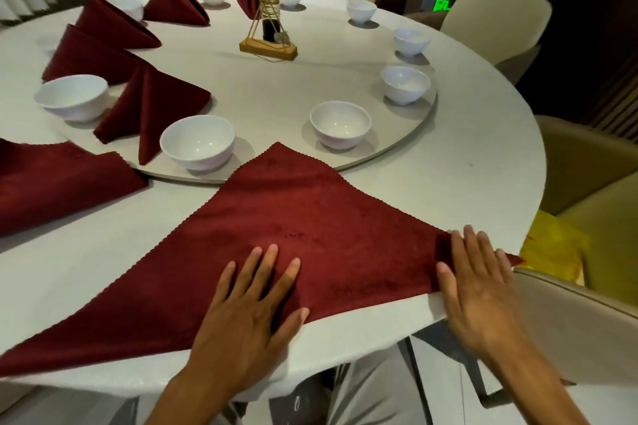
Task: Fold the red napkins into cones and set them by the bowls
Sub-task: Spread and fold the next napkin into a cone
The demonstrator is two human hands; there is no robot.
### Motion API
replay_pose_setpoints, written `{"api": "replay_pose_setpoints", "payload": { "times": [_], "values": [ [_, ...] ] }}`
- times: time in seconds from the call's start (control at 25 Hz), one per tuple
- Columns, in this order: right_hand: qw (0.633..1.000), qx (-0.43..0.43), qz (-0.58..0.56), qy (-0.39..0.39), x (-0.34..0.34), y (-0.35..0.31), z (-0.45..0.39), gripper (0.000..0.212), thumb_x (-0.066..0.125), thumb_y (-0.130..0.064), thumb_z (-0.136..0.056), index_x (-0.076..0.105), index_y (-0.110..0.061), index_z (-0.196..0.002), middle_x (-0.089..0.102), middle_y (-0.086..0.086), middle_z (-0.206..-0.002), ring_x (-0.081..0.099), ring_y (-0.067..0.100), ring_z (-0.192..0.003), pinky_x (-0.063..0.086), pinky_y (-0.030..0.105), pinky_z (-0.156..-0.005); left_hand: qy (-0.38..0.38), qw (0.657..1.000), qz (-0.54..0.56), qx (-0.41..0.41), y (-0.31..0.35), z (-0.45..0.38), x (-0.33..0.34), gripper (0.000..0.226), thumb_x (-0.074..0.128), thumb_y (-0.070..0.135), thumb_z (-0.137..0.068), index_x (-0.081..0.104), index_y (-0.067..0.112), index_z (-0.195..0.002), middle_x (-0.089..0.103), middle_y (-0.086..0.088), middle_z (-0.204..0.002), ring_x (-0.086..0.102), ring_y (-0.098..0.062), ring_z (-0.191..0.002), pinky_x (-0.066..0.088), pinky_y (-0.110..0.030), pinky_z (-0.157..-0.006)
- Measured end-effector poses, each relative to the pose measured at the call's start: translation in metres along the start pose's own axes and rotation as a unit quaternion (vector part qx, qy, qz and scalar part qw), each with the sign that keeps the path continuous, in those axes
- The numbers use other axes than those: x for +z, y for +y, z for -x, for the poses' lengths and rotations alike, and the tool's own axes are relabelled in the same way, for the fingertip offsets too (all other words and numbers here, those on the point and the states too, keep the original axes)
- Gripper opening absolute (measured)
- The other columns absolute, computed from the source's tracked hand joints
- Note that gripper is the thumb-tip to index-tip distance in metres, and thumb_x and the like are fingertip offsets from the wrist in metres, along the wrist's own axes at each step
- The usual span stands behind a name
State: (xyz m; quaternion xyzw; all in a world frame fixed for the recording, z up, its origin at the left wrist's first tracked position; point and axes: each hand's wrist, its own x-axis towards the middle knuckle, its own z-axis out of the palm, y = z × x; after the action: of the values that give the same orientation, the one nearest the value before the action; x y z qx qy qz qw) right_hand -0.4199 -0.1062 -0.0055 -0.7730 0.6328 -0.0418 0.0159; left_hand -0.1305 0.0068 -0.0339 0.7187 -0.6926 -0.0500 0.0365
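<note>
A red napkin [293, 217] lies folded into a flat triangle at the table's near edge, its apex pointing to the turntable. My left hand [248, 314] presses flat on its lower middle with fingers spread. My right hand [480, 290] lies flat on its right corner, at the table's rim. Several red napkin cones [148, 103] stand beside white bowls [197, 141] on the left of the turntable. More white bowls [340, 124] sit without napkins along the right.
A stack of flat red napkins [51, 183] lies at the left. A sauce bottle in a gold wire stand [271, 31] sits mid-turntable [397, 155]. Cream chairs [493, 17] ring the round table; one chair [587, 304] is close on my right.
</note>
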Motion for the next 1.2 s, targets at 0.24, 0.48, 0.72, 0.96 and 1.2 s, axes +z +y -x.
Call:
{"api": "replay_pose_setpoints", "payload": {
  "times": [0.24,0.48,0.72,0.96,1.2],
  "values": [
    [0.979,-0.182,-0.076,-0.048,0.027,-0.144,0.030,0.077,-0.024,-0.050,-0.084,-0.010,-0.016,-0.152,-0.010,0.000,-0.163,-0.022,0.013,-0.144,-0.015,0.033,-0.119,0.002,1.000,-0.006,0.008,0.001,0.000,-0.008,0.066,-0.002,0.064,-0.094,-0.009,0.036,-0.153,-0.020,0.005,-0.160,-0.019,-0.014,-0.148,-0.007,-0.044,-0.121],
    [0.981,-0.183,-0.037,-0.057,0.036,-0.143,0.027,0.073,-0.020,-0.050,-0.084,-0.013,-0.018,-0.149,-0.010,-0.001,-0.162,-0.014,0.013,-0.147,-0.011,0.034,-0.120,-0.004,0.996,-0.005,0.093,-0.033,0.060,-0.011,0.060,0.020,0.056,-0.104,0.013,0.028,-0.157,0.002,0.007,-0.165,0.000,-0.013,-0.151,-0.007,-0.041,-0.120],
    [0.982,-0.182,-0.044,-0.032,0.038,-0.142,0.027,0.070,0.008,-0.048,-0.096,0.026,-0.009,-0.151,0.024,0.008,-0.158,0.021,0.021,-0.147,0.009,0.039,-0.119,0.002,0.988,0.050,-0.144,-0.174,0.140,-0.049,0.068,0.017,0.065,-0.093,0.017,0.033,-0.153,0.010,0.011,-0.162,0.005,-0.011,-0.151,0.003,-0.043,-0.123],
    [0.979,-0.186,-0.079,-0.006,0.038,-0.142,0.028,0.072,0.007,-0.051,-0.094,0.026,-0.010,-0.151,0.023,0.009,-0.159,0.018,0.021,-0.147,0.014,0.043,-0.120,0.166,0.952,0.199,-0.162,-0.190,0.138,-0.061,0.028,0.057,0.029,-0.088,0.074,0.020,-0.109,0.067,0.004,-0.123,0.059,-0.015,-0.115,0.051,-0.038,-0.093],
    [0.938,-0.302,-0.143,0.095,0.020,-0.178,0.051,0.050,0.050,-0.057,-0.082,0.072,-0.021,-0.109,0.068,-0.004,-0.111,0.062,0.024,-0.098,0.039,0.043,-0.082,0.297,0.798,0.520,-0.069,-0.153,0.046,-0.139,0.020,0.069,0.010,-0.079,0.078,0.025,-0.088,0.076,0.001,-0.099,0.071,-0.018,-0.099,0.056,-0.024,-0.084]
  ]
}}
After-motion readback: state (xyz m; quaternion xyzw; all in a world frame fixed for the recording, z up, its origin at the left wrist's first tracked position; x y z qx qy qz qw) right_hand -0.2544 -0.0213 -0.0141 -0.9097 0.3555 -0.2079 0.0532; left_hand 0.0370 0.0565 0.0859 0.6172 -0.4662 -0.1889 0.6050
